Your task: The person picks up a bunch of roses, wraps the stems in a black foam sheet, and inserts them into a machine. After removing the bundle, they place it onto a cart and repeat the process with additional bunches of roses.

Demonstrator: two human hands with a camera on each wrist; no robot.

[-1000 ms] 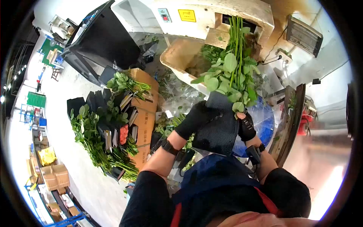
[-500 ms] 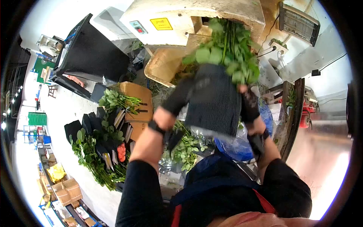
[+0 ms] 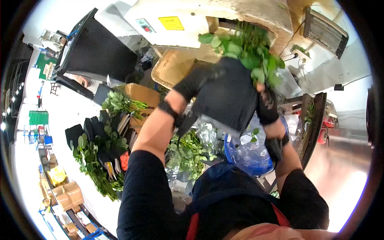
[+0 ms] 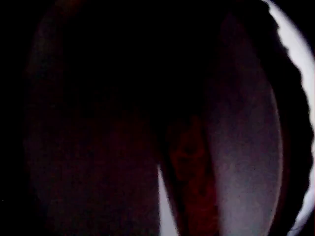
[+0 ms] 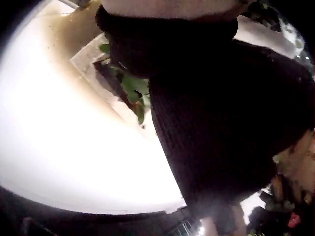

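Observation:
A bunch of leafy green stems (image 3: 252,56) is wrapped in black corrugated paper (image 3: 229,98). Its stem ends point away from the body, at the opening of a stained white machine (image 3: 184,34). On the wrapper's left side, my black-gloved left hand (image 3: 200,80) grips it, blurred. My right hand (image 3: 267,105), also gloved with bare fingertips, holds the right side just below the leaves. Whatever flower heads the wrapper encloses are hidden. The right wrist view shows the dark wrapper (image 5: 211,128) close up, and the left wrist view is nearly black.
Below the machine stands a dirty beige bin (image 3: 170,68). Wrapped bunches (image 3: 100,148) lie on the left near a cardboard box (image 3: 142,96). Loose leafy stems (image 3: 190,154) and a blue tub (image 3: 246,160) lined with clear plastic sit near the body. A wooden rack (image 3: 314,124) stands right.
Both hands have carried the wrapped bunch forward, up toward the machine, and its stems now reach less visibly beyond the opening. The head view has shifted slightly.

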